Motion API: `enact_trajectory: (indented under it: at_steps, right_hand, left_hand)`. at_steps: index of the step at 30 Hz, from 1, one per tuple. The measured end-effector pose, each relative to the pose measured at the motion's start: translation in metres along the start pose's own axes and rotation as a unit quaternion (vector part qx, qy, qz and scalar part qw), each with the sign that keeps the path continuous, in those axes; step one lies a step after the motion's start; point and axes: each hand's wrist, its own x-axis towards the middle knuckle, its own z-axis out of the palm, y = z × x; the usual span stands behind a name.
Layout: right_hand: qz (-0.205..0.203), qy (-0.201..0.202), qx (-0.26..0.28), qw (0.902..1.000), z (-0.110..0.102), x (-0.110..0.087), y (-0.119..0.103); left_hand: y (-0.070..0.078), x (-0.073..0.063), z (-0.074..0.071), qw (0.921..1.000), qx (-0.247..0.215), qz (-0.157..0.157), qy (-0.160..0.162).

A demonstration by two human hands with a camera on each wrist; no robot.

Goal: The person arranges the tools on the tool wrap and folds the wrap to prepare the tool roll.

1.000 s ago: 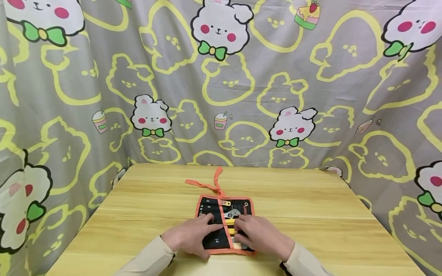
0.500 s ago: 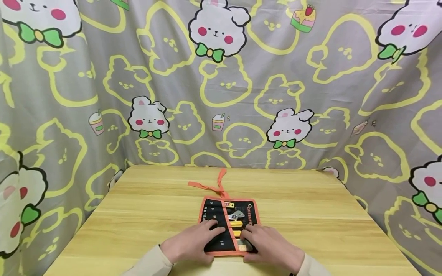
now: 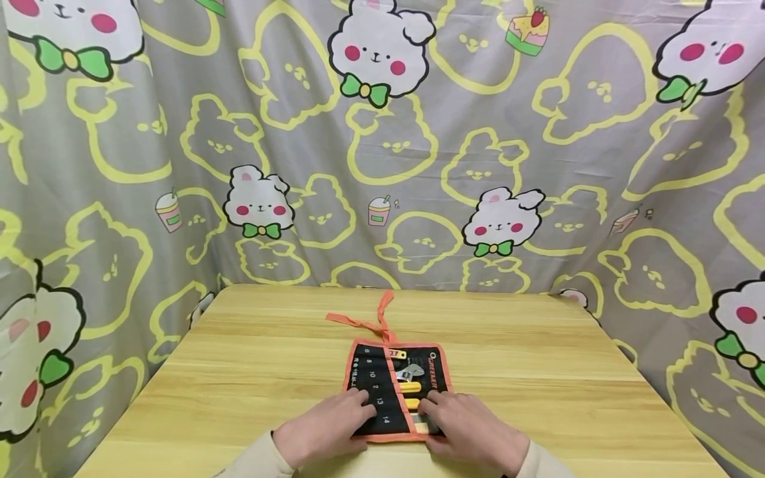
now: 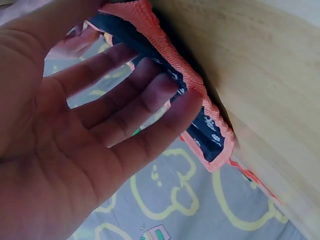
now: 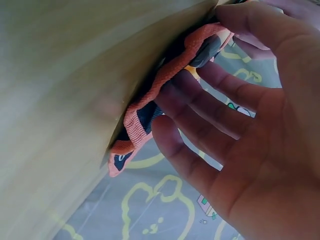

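A black tool roll (image 3: 382, 392) with orange trim lies spread on the table, its left pocket panel printed with white numbers. From the pockets stick out an adjustable wrench (image 3: 411, 371), two yellow handles (image 3: 410, 387) and a red-and-yellow piece (image 3: 397, 354) at the far end. A greyish, pale-ended piece (image 3: 422, 425) is nearest the person. My left hand (image 3: 325, 425) rests at the roll's near left corner, fingers extended over the pocket panel. At the near right corner, my right hand (image 3: 472, 425) lies with loosely bent fingers along the orange edge (image 5: 162, 75), thumb by the corner.
Orange tie straps (image 3: 354, 322) trail from the roll's far edge over the wooden table (image 3: 269, 345). A grey curtain (image 3: 412, 259) with rabbit prints hangs behind the table and along both sides.
My right hand has left the tool handles and moved to the roll's near right corner. My left hand has drawn back toward me, uncovering more numbers. The roll has shifted slightly right.
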Motion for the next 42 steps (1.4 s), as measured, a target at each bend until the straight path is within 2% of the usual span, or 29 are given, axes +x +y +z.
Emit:
enact_trajectory:
  at_steps: [5, 7, 12, 19, 23, 26, 30, 33, 37, 42]
  right_hand:
    - [-0.007, -0.008, 0.002, 0.9999, -0.001, -0.001, -0.001]
    - [-0.010, -0.006, 0.006, 0.9999, -0.001, 0.000, -0.002]
    - [-0.018, 0.005, -0.004, 0.9998, -0.002, -0.002, -0.005]
    - [-0.018, 0.003, 0.004, 0.9998, -0.010, -0.004, -0.004]
    - [-0.006, -0.013, 0.007, 0.9999, -0.016, -0.006, -0.003]
    - [0.002, -0.012, 0.016, 0.9998, -0.018, -0.005, -0.002]
    - [0.002, 0.015, 0.054, 0.9984, -0.016, -0.004, 0.004]
    - [-0.004, 0.035, 0.076, 0.9965, -0.013, -0.003, 0.007]
    - [-0.006, 0.054, 0.079, 0.9954, -0.009, 0.000, 0.010]
    - [-0.002, 0.073, 0.072, 0.9947, -0.007, 0.001, 0.010]
  left_hand:
    - [0.001, -0.001, 0.001, 0.9996, 0.020, 0.010, 0.019]
    - [0.001, -0.002, 0.001, 0.9995, 0.011, 0.012, 0.026]
    - [-0.006, -0.002, 0.000, 0.9986, -0.037, 0.017, 0.033]
    - [-0.015, -0.002, -0.006, 0.9903, -0.120, 0.064, 0.028]
    - [-0.019, -0.001, -0.008, 0.9849, -0.147, 0.085, 0.033]
    - [-0.021, -0.001, -0.009, 0.9813, -0.176, 0.073, 0.030]
    - [-0.022, 0.001, -0.009, 0.9763, -0.209, 0.045, 0.034]
    - [-0.021, 0.002, -0.007, 0.9762, -0.203, 0.050, 0.058]
    - [-0.019, 0.005, -0.006, 0.9807, -0.162, 0.066, 0.087]
    - [-0.018, 0.005, -0.006, 0.9851, -0.135, 0.055, 0.091]
